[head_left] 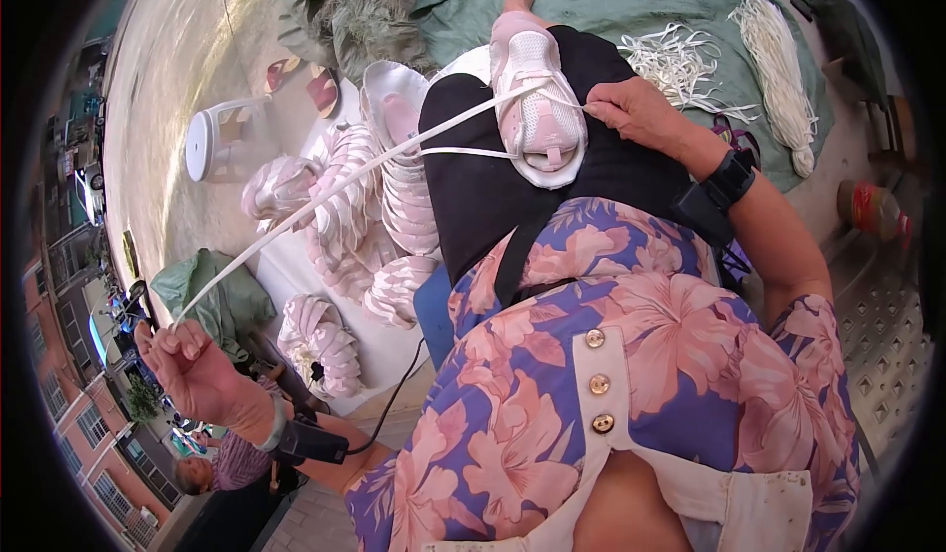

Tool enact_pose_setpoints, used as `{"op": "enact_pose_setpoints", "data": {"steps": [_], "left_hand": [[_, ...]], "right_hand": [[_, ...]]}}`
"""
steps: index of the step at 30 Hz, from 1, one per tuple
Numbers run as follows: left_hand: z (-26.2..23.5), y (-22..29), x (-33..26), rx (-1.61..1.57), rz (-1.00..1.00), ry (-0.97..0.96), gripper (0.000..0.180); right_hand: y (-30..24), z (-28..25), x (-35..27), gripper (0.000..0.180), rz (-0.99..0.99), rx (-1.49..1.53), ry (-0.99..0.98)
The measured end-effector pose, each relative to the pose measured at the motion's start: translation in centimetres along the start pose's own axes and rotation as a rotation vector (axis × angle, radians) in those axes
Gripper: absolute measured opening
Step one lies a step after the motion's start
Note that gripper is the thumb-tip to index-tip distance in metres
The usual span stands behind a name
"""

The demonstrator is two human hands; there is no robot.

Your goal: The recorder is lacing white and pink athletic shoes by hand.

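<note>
A pink and white sneaker rests on my black-trousered lap, its heel end toward me. From its eyelets a long white shoelace runs taut to the far left. There my left hand is raised and closed on the lace, well away from the shoe. Beside the shoe's right edge, my right hand pinches another stretch of lace between thumb and fingers. A second strand loops out from the shoe's left side over my thigh.
Several stacked pink and white shoe uppers lie on a white sheet at left. Near them stands a clear plastic stool. Loose white laces and a lace bundle lie on green cloth at right, with a bottle beyond.
</note>
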State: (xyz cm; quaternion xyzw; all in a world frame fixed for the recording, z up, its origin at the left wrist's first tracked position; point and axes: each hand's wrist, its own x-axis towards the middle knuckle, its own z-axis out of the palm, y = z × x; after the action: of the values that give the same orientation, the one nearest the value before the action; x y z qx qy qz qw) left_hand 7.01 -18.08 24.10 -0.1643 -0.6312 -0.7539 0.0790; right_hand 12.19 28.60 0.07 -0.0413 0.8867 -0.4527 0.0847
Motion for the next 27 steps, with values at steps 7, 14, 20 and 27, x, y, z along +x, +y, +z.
{"op": "enact_pose_setpoints", "data": {"steps": [7,14,20,27], "left_hand": [[7.9,7.5,-0.3,-0.422,0.378,-0.315,0.02],[11.3,8.0,-0.4,-0.623,0.448,-0.701,0.012],[10.3,8.6,-1.5,-0.212,0.404,-0.324,0.022],[4.8,5.0,0.8,-0.113,0.226,-0.171,0.021]], "right_hand": [[-2.0,0.9,2.5,0.017,0.12,-0.112,0.064],[-1.8,2.3,5.6,0.023,-0.401,-0.472,0.233],[-2.2,2.3,6.9,0.007,-0.254,-0.398,0.322],[-1.2,0.9,5.6,0.02,0.037,0.374,0.137]]}}
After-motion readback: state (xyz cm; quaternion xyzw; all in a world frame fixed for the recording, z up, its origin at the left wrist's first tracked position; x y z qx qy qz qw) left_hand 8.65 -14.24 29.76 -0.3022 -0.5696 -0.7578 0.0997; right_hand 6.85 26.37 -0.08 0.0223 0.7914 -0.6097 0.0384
